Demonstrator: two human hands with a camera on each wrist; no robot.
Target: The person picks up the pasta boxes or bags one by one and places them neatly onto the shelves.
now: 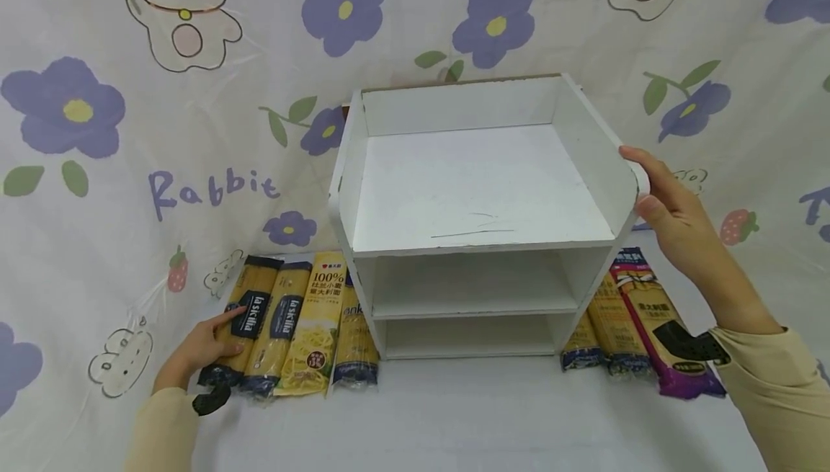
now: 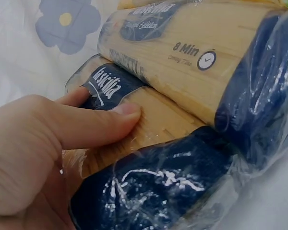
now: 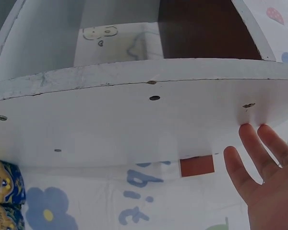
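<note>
In the head view my left hand point(image 1: 204, 346) is at the leftmost pack of spaghetti point(image 1: 254, 288), a clear bag with dark blue ends and a dark label. The left wrist view shows the thumb of that hand point(image 2: 33, 139) across the top of this spaghetti pack point(image 2: 153, 191), with the other fingers along its far side, partly hidden. A white wooden shelf point(image 1: 480, 184) stands in the middle. My right hand point(image 1: 681, 220) touches its right side panel near the upper front corner. Straight fingertips meet the white panel point(image 3: 110, 124) in the right wrist view.
Beside the held pack lie a second blue-labelled spaghetti pack point(image 1: 283, 331), a yellow pasta pack point(image 1: 315, 328) and another pasta bag point(image 1: 355, 339) against the shelf. Several packs lie right of the shelf, including a purple-ended one point(image 1: 661, 328). A patterned cloth point(image 1: 415, 18) hangs behind.
</note>
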